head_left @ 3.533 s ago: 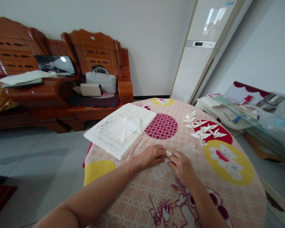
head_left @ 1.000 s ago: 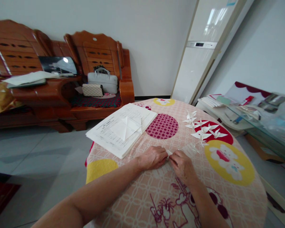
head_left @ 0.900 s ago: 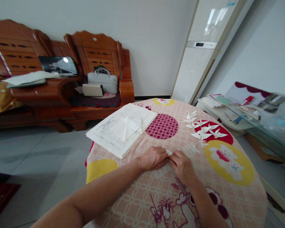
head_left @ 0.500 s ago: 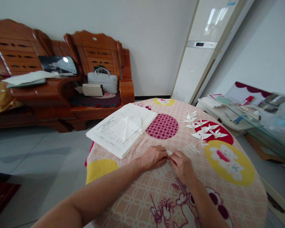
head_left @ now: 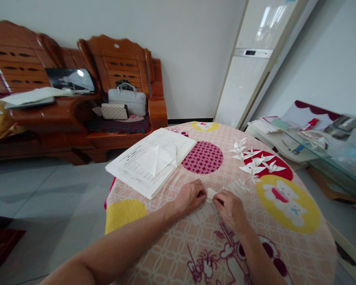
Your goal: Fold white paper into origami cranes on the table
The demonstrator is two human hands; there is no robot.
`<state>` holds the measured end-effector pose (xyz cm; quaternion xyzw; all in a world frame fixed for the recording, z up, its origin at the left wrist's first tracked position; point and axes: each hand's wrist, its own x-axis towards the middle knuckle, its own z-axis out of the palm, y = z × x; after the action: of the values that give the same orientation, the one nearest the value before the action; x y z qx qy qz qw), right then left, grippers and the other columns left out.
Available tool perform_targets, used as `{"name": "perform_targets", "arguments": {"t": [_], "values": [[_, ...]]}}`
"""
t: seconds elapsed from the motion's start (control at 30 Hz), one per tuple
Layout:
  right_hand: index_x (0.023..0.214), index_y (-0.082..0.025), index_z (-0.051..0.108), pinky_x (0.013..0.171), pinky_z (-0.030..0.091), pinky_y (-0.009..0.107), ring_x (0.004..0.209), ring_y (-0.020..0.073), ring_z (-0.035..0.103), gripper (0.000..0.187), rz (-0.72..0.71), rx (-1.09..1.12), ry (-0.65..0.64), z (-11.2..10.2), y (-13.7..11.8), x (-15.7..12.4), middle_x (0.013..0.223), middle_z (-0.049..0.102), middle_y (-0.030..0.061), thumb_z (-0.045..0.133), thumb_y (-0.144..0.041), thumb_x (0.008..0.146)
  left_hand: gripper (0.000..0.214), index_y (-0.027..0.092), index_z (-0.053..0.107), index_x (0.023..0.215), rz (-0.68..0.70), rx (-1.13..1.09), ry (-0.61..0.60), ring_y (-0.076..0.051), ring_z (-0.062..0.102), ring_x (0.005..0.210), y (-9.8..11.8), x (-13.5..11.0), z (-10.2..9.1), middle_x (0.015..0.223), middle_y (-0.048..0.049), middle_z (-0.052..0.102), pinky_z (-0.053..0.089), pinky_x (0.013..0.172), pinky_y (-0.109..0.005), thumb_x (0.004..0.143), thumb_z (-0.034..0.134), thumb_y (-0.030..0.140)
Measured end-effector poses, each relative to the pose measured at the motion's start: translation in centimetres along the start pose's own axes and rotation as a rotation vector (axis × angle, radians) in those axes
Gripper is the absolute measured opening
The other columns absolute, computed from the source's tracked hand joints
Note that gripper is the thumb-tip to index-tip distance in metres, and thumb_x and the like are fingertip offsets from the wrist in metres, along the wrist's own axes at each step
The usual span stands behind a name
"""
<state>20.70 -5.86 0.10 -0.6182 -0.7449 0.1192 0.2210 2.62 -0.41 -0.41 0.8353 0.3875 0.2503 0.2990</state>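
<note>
Between my hands, low over the patterned tablecloth [head_left: 166, 245], is a small piece of folded white paper [head_left: 210, 194]. My left hand [head_left: 192, 196] pinches its left side with curled fingers. On the right side, my right hand [head_left: 229, 208] grips it between thumb and fingers. Only the middle of the paper shows; its ends are hidden by my fingertips. Several white paper cranes [head_left: 256, 162] lie in a group beyond my right hand. Past my left hand, a creased white paper sheet [head_left: 161, 159] rests on a stack of printed papers [head_left: 130, 170].
A glass-topped side table [head_left: 329, 162] with papers, plastic bags and small items stands at the right. Behind are a wooden chair [head_left: 115, 59] holding a grey handbag [head_left: 130, 101] and a tall white air conditioner [head_left: 249, 71]. A laptop [head_left: 69, 80] sits at the left.
My hands have moved slightly apart, so more of the folded white paper shows between them. The cranes and the paper stack stay in place.
</note>
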Motion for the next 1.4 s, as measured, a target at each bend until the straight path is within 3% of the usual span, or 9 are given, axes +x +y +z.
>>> {"name": "perform_targets", "arguments": {"t": [0.23, 0.63, 0.83, 1.0, 1.17, 1.4], "values": [[0.077, -0.02, 0.067, 0.056, 0.031, 0.024, 0.062, 0.0159, 0.06, 0.015, 0.166, -0.017, -0.094, -0.2, -0.4, 0.4, 0.066, 0.068, 0.0018, 0.055, -0.023, 0.086, 0.01, 0.016, 0.065, 0.074, -0.03, 0.011, 0.006, -0.013, 0.056, 0.076, -0.3, 0.1, 0.4, 0.084, -0.0026, 0.059, 0.041, 0.068, -0.022, 0.078, 0.057, 0.017], [0.072, -0.021, 0.067, 0.053, 0.03, 0.025, 0.059, 0.0162, 0.062, 0.014, 0.217, -0.043, -0.022, 0.1, -0.7, 0.6, 0.065, 0.07, 0.0034, 0.058, -0.022, 0.082, 0.01, 0.014, 0.063, 0.067, -0.121, 0.069, 0.052, -0.012, 0.055, 0.07, -0.4, 0.4, 1.1, 0.082, -0.0029, 0.056, 0.041, 0.062, -0.024, 0.076, 0.058, 0.017], [0.073, -0.019, 0.068, 0.055, 0.031, 0.026, 0.063, 0.0181, 0.063, 0.015, 0.256, -0.088, -0.057, 0.1, -1.0, 0.8, 0.068, 0.071, 0.0059, 0.058, -0.022, 0.083, 0.013, 0.013, 0.063, 0.067, -0.168, 0.121, 0.0, -0.012, 0.054, 0.068, 0.0, 0.7, 0.9, 0.081, -0.0035, 0.057, 0.041, 0.062, -0.024, 0.077, 0.058, 0.018], [0.074, -0.019, 0.067, 0.053, 0.031, 0.025, 0.06, 0.0171, 0.061, 0.014, 0.197, -0.037, -0.054, 0.0, -0.5, 0.6, 0.065, 0.069, 0.0039, 0.057, -0.022, 0.082, 0.013, 0.013, 0.064, 0.07, -0.141, 0.103, -0.021, -0.013, 0.056, 0.072, -0.1, 0.5, 0.7, 0.085, -0.0044, 0.058, 0.043, 0.065, -0.024, 0.081, 0.058, 0.018], [0.072, -0.02, 0.068, 0.053, 0.033, 0.023, 0.056, 0.0153, 0.061, 0.019, 0.154, 0.091, -0.03, 0.4, 0.4, 0.0, 0.061, 0.068, 0.0022, 0.053, -0.024, 0.082, 0.005, 0.015, 0.068, 0.071, -0.092, -0.07, -0.007, -0.013, 0.058, 0.078, -0.6, 0.2, 0.0, 0.088, -0.003, 0.062, 0.043, 0.068, -0.022, 0.074, 0.065, 0.014], [0.068, -0.018, 0.07, 0.053, 0.03, 0.023, 0.051, 0.0132, 0.055, 0.025, -0.02, -0.014, 0.02, 0.8, 0.9, -0.4, 0.057, 0.066, 0.0031, 0.051, -0.024, 0.082, 0.008, 0.015, 0.07, 0.068, -0.165, -0.179, 0.023, -0.013, 0.058, 0.07, -1.1, 0.6, -0.9, 0.077, -0.0019, 0.066, 0.043, 0.062, -0.021, 0.065, 0.064, 0.012]]}}
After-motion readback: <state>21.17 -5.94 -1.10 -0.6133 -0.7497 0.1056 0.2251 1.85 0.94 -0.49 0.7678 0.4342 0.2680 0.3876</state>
